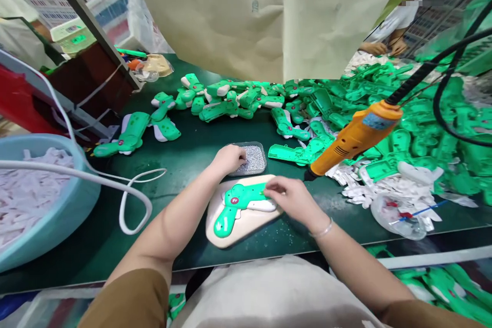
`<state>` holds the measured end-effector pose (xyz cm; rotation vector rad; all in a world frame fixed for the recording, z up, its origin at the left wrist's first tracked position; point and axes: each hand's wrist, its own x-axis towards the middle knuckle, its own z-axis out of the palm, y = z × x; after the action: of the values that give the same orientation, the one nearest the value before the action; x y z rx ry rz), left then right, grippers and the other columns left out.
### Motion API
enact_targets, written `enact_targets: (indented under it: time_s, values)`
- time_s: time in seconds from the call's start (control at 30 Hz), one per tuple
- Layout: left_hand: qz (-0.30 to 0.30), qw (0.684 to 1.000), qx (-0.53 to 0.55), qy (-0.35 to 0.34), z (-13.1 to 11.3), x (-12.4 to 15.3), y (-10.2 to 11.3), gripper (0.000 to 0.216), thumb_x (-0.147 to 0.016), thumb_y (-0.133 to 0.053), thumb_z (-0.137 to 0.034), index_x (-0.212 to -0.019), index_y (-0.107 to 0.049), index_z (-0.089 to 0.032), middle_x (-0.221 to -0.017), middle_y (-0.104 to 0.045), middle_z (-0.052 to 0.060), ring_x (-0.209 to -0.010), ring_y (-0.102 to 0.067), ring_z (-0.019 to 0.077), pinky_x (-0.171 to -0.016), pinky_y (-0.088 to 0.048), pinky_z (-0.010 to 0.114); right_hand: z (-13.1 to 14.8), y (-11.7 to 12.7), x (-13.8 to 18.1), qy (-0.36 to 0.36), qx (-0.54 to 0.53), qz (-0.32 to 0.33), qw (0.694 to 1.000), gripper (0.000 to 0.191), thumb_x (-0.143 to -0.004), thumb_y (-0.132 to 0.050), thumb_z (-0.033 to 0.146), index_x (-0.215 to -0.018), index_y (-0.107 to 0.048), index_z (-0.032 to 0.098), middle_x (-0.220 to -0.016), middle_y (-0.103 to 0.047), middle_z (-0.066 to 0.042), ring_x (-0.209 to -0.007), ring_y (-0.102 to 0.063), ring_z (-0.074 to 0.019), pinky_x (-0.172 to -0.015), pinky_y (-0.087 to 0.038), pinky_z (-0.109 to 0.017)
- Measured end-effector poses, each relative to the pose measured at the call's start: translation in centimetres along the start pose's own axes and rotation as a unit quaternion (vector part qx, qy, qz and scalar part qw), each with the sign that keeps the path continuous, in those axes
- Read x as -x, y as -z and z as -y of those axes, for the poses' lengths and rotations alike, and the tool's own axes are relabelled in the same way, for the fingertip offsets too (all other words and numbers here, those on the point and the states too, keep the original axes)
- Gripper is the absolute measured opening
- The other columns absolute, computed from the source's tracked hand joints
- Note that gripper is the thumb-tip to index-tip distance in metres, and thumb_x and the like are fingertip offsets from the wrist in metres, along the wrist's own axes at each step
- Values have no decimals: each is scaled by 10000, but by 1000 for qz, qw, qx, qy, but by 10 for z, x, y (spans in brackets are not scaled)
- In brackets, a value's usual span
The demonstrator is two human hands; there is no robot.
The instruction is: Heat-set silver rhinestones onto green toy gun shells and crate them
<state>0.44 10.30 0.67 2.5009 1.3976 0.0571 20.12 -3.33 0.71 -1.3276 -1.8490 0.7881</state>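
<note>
My left hand [229, 159] reaches into a clear shallow tray [263, 168] of tiny silvery metal pieces, apparently screws. Its fingers are bent together, and what they pinch is hidden. A green and white toy gun with dinosaur-like styling [246, 196] lies flat in a cream-coloured holding block [249, 224] in front of me. Over the gun's right end is my right hand [294, 199], thumb and forefinger closed together against the green shell. Anything between those fingertips is too small to make out.
An orange electric screwdriver [355, 138] hangs at right, tip down. Green shells [418, 107] and white parts are heaped behind it. More toy guns [226, 105] line the back. At left stands a blue tub [82, 205] of white pieces, with a white cable [132, 197] alongside.
</note>
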Motion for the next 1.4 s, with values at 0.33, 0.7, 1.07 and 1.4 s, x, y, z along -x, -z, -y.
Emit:
enact_targets:
  time_s: [0.33, 0.7, 1.07, 1.4]
  values:
    - [-38, 997, -39, -62, 3, 0, 2, 259, -871, -514, -199, -760, -745, -163, -862, -736, 117, -862, -679, 265, -735, -439, 354, -19, -10, 42, 157, 91, -93, 979, 177, -945, -592, 198, -841, -735, 197, -851, -697, -78, -808, -687, -187, -727, -611, -327]
    - [-102, 993, 22, -63, 14, 10, -9, 278, -802, -579, -165, -951, -814, -178, -913, -779, 80, -946, -714, 247, -846, -518, 341, -17, -6, 44, 186, 122, -57, 973, 194, -955, -546, 154, -876, -715, 209, -867, -702, -74, -793, -689, -172, -707, -608, -302]
    - [-131, 930, 336, 77, 7, 90, 4, 123, -772, -724, -264, -826, -813, -199, -789, -788, 37, -746, -717, 207, -698, -567, 287, -7, 5, -60, 41, 235, 42, 970, 195, -940, -573, 200, -990, -757, 159, -1003, -732, -121, -987, -662, -238, -905, -525, -364]
    - [-114, 886, 441, 90, 3, 128, -33, 48, -712, -763, -229, -672, -789, -224, -843, -732, 55, -766, -695, 186, -656, -583, 282, 3, -27, -121, -90, 351, 163, 918, 259, -913, -555, 157, -1028, -785, 195, -1086, -778, -109, -1056, -684, -276, -936, -456, -373]
